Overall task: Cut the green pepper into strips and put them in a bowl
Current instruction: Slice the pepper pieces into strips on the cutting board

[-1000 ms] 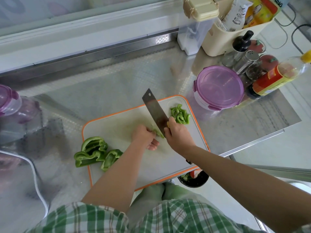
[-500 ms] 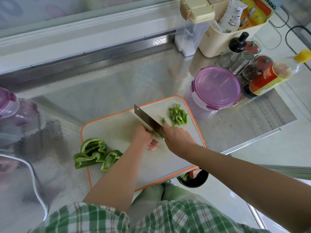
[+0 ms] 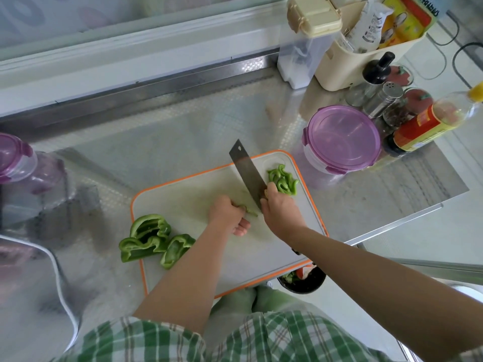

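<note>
On the orange-rimmed white cutting board, my left hand holds down a small piece of green pepper with curled fingers. My right hand grips the handle of a cleaver, whose blade stands upright just right of that piece. A pile of cut pepper strips lies at the board's far right corner. Three large uncut pepper pieces sit at the board's left edge. A black bowl with some food in it shows below the board's near right edge, partly hidden.
A purple-lidded round container stands right of the board. Behind it are shakers, jars, a sauce bottle and a cream caddy. Another purple-lidded container is at the far left. The metal counter's edge runs on the right.
The cleaver came down flat onto the pepper piece half a second ago and now stands raised again. The left hand has stayed on the piece.
</note>
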`<state>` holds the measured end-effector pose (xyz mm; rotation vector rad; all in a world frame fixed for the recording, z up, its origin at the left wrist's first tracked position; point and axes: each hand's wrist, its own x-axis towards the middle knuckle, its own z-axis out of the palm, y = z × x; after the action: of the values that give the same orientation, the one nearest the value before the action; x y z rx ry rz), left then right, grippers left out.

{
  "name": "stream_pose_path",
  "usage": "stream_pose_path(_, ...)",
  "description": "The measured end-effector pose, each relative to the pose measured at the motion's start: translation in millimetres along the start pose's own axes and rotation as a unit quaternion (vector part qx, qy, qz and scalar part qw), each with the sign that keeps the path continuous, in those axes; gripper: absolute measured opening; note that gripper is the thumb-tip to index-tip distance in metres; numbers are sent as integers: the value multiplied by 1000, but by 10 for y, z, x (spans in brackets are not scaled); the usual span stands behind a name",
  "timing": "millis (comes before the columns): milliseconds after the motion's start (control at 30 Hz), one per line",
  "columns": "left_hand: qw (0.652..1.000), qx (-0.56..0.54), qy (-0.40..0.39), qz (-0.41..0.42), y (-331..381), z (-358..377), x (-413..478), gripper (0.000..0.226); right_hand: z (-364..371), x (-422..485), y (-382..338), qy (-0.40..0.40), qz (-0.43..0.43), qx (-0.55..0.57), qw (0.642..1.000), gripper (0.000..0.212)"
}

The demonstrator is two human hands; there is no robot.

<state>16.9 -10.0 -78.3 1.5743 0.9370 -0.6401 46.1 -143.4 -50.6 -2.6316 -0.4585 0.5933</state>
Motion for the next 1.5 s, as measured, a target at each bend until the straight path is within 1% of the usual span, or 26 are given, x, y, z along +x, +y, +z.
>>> stream_pose_path(100, 1000, -4, 2, 1, -11, -5, -8, 21, -64, -19, 17, -10, -37, 0, 999, 17)
stream_pose_path(233, 1000, -2, 6, 11, -26, -2, -23, 22, -106, -100, 19, -38, -58, -30, 997, 10)
stream_pose_path(333, 1000, 1, 7, 18, -21, -4, -26, 23, -113, -152, 13, -61, -70, -68, 993, 17)
stream_pose_path(433, 1000, 4, 7, 21, -22, -7, -26, 24, -128, -174, 3, -70, -86, -91, 990, 16)
stream_pose_path(567, 1000, 13, 8, 20, -27, -2, -10, 23, -125, -158, -13, -74, -91, -116, 986, 11)
stream_pose_path(700, 1000, 19, 13, 20, -26, 0, -2, 26, -82, -153, -15, -78, -91, -132, 984, 7)
stream_pose_path(833, 1000, 14, 15, 20, -19, 11, -4, 27, -36, -162, -40, -74, -86, -152, 982, 14)
stream_pose_path(933, 1000, 8, 16, 24, -23, 13, -12, 28, -32, -167, -41, -73, -82, -147, 983, 14)
stream_pose_path(1167, 999, 33, 9, 21, -28, 9, 27, 29, -38, -144, -58, -70, -61, -152, 984, 15)
stream_pose_path(1267, 999, 40, 10, 26, -26, 16, 6, 28, -53, -108, -3, -69, -47, -114, 990, 9)
stream_pose_path(1400, 998, 45, 25, 36, -35, 7, -26, 22, -67, -112, 20, -59, -46, -91, 993, 10)
stream_pose_path(1500, 997, 46, 35, 41, -49, 14, -49, 23, -86, -101, 19, -37, -52, -70, 995, 10)
